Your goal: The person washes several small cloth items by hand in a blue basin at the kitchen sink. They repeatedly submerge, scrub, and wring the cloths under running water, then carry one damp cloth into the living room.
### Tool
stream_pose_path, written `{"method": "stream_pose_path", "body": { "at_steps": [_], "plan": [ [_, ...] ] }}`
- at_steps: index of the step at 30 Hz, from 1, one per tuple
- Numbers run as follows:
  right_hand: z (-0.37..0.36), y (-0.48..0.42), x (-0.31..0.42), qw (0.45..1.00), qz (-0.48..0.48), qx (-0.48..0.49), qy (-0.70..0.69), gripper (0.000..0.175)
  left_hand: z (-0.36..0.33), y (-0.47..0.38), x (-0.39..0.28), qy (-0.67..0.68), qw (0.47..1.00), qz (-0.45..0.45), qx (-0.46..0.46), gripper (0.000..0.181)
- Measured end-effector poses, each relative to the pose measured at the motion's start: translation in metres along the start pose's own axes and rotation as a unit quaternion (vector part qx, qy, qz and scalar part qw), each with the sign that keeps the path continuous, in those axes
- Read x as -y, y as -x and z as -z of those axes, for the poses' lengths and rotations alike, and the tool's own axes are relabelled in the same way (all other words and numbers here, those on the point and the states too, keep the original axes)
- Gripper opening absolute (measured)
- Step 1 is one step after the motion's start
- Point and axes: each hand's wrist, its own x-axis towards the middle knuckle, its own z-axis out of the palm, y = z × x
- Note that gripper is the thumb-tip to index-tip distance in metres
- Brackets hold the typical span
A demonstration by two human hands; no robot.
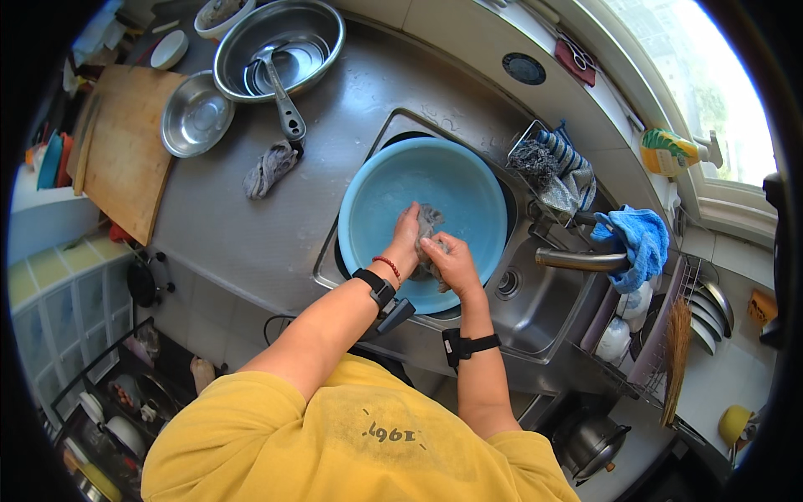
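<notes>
Over a light-blue plastic basin (pixel 370 188), my left hand (pixel 406 235) and my right hand (pixel 457 263) both grip a wet grey cloth (pixel 430 219). The cloth is bunched between them, and part of it hangs below my right fingers. The basin holds some water and sits over the bowl of a stainless-steel sink (pixel 539 320). A second grey cloth (pixel 271 169) lies twisted on the steel counter (pixel 219 219) to the left, close to the handle of a slotted ladle (pixel 285 106).
At the back left are a large steel bowl (pixel 326 56), a smaller steel bowl (pixel 197 116) and a wooden cutting board (pixel 128 144). The faucet (pixel 580 258), draped with a blue cloth (pixel 633 241), reaches over the sink's right side. A wire caddy (pixel 524 141) holds scrubbers behind it. A dish rack (pixel 659 326) stands right.
</notes>
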Motion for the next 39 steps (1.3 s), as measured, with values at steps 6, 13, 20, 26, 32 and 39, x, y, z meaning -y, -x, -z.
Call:
{"method": "stream_pose_path", "body": {
  "at_steps": [6,13,20,26,32,39],
  "plan": [
    [-0.012,-0.014,-0.016,0.969,0.116,-0.160,0.150,0.039,-0.015,0.010,0.009,-0.007,0.999,0.038,-0.018,0.040],
    [-0.003,-0.042,-0.042,0.943,0.089,-0.251,0.198,0.040,-0.034,0.038,0.005,-0.085,0.996,-0.003,-0.031,0.035],
    [0.028,-0.059,-0.070,0.960,-0.114,-0.238,-0.093,0.037,-0.031,0.048,-0.031,-0.226,0.962,-0.145,0.048,0.039],
    [0.006,-0.070,-0.078,0.903,-0.126,-0.276,0.303,0.081,-0.013,0.046,-0.056,-0.233,0.955,-0.176,-0.053,0.067],
    [-0.054,-0.053,-0.080,0.852,-0.023,-0.068,0.518,0.069,0.005,0.048,-0.038,-0.120,0.978,-0.087,-0.146,0.051],
    [-0.008,-0.070,-0.091,0.917,-0.058,-0.187,0.347,0.039,0.011,0.038,-0.026,-0.119,0.978,-0.055,-0.159,0.055]
  ]
}}
